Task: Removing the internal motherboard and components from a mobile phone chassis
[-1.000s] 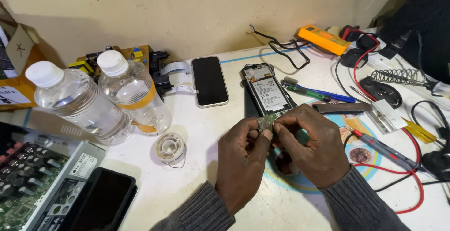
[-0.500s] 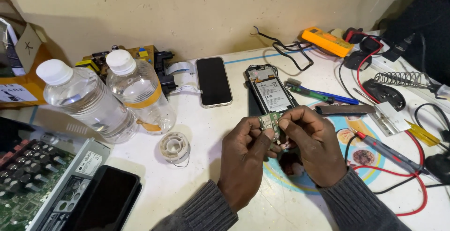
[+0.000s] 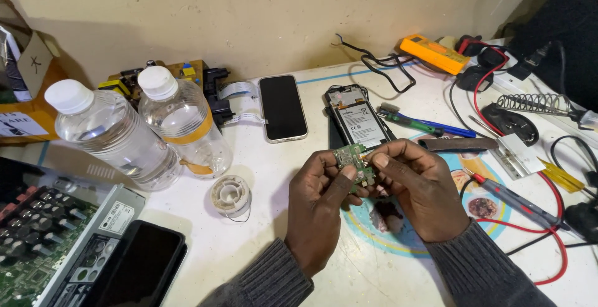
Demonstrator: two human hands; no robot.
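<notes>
From where I watched, the risk sat in the grip itself: the small green circuit board [image 3: 352,165] was pinched only at its edges, up off the white bench [image 3: 261,238], and I judged that a little too much squeeze or twist could have flexed it or torn a fine connector, while a slip would have dropped it among the clutter below. The left hand [image 3: 321,210] was curled nearly closed, thumb and forefinger clamped on the board's lower left edge, palm turned inward. The right hand [image 3: 420,188] came in from the other side, fingers bent and almost closed, fingertips on the board's right edge; whether it also held a tiny part there I could not tell. Both grey-sleeved wrists rose from the bottom of the view and met just above a round patterned mat [image 3: 479,210]. Just to the left lay a spool of solder wire [image 3: 230,195], a snag hazard in my view, and a red-handled probe [image 3: 511,198] lay near on the right. Farther back lay the opened phone with its battery exposed [image 3: 358,120], a dark smartphone [image 3: 282,107] beside it, and two clear plastic bottles [image 3: 143,132] that I thought could tip liquid onto the work.
</notes>
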